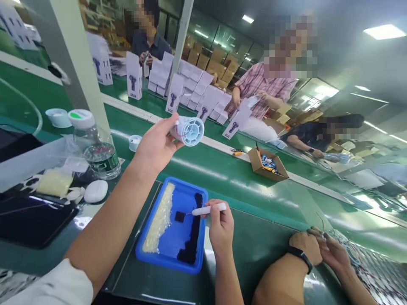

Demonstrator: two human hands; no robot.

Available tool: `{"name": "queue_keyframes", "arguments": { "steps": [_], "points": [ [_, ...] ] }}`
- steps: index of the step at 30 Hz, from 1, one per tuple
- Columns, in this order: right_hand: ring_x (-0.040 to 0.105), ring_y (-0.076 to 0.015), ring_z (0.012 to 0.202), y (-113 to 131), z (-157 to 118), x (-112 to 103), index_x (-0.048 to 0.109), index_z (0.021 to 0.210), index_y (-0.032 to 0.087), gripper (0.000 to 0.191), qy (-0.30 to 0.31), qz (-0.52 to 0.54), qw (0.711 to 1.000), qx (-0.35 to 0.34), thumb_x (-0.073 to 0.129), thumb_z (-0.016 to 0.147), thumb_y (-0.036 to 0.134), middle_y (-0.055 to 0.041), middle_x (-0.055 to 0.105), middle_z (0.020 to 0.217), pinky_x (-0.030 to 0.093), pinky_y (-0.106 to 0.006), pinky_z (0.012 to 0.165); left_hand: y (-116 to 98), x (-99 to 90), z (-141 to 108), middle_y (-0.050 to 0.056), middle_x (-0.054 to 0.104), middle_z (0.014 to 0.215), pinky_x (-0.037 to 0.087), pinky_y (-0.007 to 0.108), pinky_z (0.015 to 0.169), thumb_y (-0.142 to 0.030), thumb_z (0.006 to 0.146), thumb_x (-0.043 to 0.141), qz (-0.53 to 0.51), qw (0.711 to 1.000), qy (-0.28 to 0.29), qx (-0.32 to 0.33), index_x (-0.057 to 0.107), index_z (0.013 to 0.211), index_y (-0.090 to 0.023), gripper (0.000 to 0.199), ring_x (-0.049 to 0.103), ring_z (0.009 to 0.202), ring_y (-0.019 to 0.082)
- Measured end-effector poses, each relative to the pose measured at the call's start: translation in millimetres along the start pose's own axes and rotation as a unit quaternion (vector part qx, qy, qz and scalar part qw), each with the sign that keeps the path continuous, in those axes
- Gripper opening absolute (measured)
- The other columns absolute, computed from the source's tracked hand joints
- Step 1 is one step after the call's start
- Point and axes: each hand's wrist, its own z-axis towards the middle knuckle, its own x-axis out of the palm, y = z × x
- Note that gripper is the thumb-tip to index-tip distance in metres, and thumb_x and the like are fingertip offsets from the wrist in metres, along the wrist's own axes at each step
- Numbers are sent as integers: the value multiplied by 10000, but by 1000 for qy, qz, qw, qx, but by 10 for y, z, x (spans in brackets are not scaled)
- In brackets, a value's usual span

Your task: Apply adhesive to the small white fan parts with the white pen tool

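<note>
Raised above the green bench, my left hand [159,142] grips a light blue round plastic part [191,131], its spoked circular end facing the camera. My right hand [221,226] holds a white pen-like tool [210,209] with a thin metal tip. That tip points left, at or close to a small black square [179,217] in a blue tray [138,250]. Small whitish pieces [160,222] lie along the tray's left side, and small black pieces [193,237] along its right side.
A bottle [98,148], white case [96,191] and dark pouch [32,220] stand left. An open carton [269,167] and pliers [238,152] lie beyond the tray. At right, a co-worker's hands [318,248] handle wires. Printed boxes [134,78] and other people are across the line.
</note>
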Motion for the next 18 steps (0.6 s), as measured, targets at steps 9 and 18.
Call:
{"name": "queue_keyframes", "arguments": {
  "steps": [9, 18],
  "points": [
    [537, -119, 574, -206, -150, 72, 561, 821, 174, 205, 99, -142, 985, 10, 510, 872, 366, -19, 596, 754, 467, -253, 552, 12, -69, 11, 29, 605, 801, 532, 297, 768, -307, 772, 655, 51, 998, 18, 32, 573, 747, -166, 165, 609, 911, 194],
    [557, -116, 598, -213, -148, 66, 553, 839, 172, 176, 94, -140, 985, -15, 503, 885, 333, -17, 578, 784, 481, -254, 548, 70, -144, 79, 42, 601, 851, 531, 314, 795, -272, 741, 681, 46, 998, 43, 20, 566, 777, -156, 167, 594, 935, 212]
  ]
}}
